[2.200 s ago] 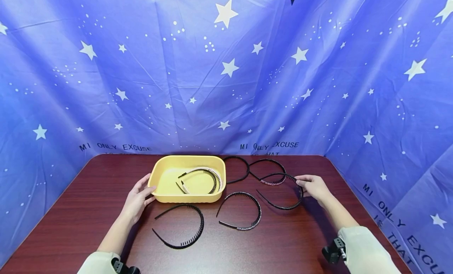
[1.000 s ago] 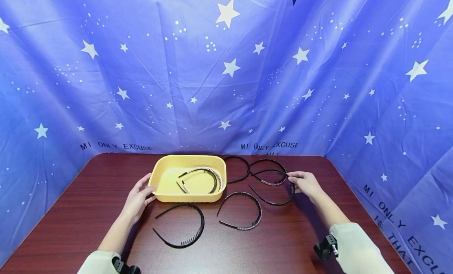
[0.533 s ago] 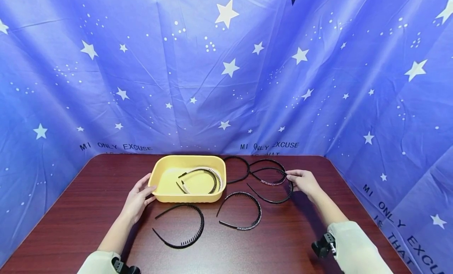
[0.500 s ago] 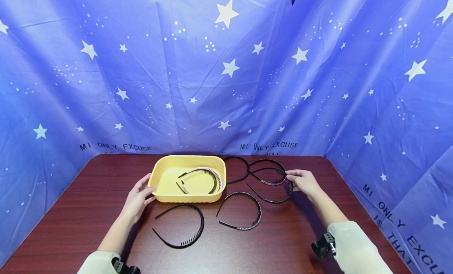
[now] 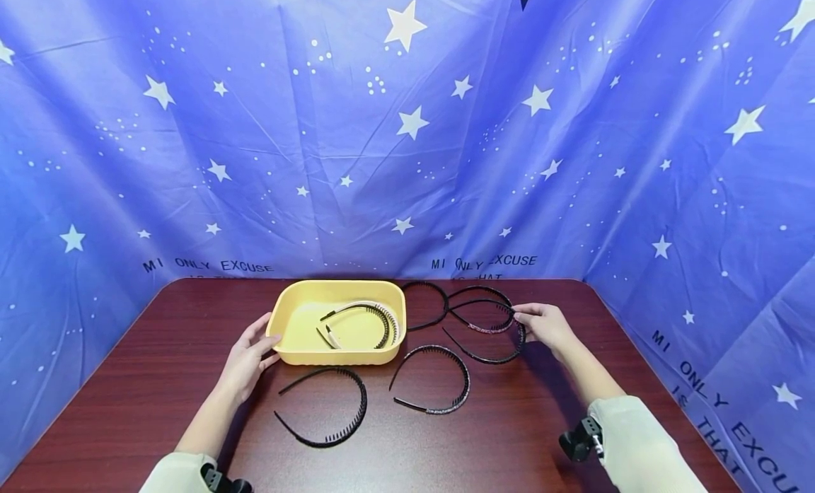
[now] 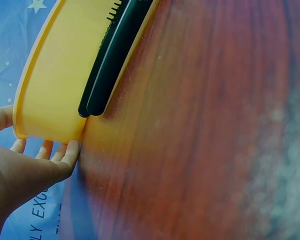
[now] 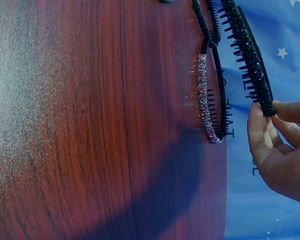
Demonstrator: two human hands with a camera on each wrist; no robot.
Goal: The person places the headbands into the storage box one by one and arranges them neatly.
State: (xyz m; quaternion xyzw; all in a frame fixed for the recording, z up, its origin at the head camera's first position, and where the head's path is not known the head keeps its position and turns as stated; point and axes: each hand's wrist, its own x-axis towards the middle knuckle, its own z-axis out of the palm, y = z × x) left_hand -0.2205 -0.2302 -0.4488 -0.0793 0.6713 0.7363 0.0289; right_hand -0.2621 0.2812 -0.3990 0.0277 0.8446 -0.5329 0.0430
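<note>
My left hand (image 5: 245, 362) grips the left end of a yellow plastic basin (image 5: 344, 357), thumb over its rim and fingers against the outer wall. A black headband (image 5: 386, 330) and a whitish one (image 5: 396, 323) lie inside the basin. On the right, my right hand (image 5: 550, 328) pinches a black glittery headband (image 7: 250, 60) between thumb and fingers. In the right wrist view it is raised above the table, comb teeth showing. From the head view it overlaps a pink-glitter headband (image 7: 204, 95) lying behind it.
A black toothed headband (image 5: 366, 401) lies in front of the basin. To its right is a silver-glitter headband (image 5: 467, 390). Another black headband (image 5: 439, 291) lies against the basin's right side. The dark red table (image 5: 159, 380) ends at a blue star-printed curtain (image 5: 356, 125).
Over about two seconds my right hand has moved left with the black headband, with hardly any motion in the last half second. My left hand and the basin stay put.
</note>
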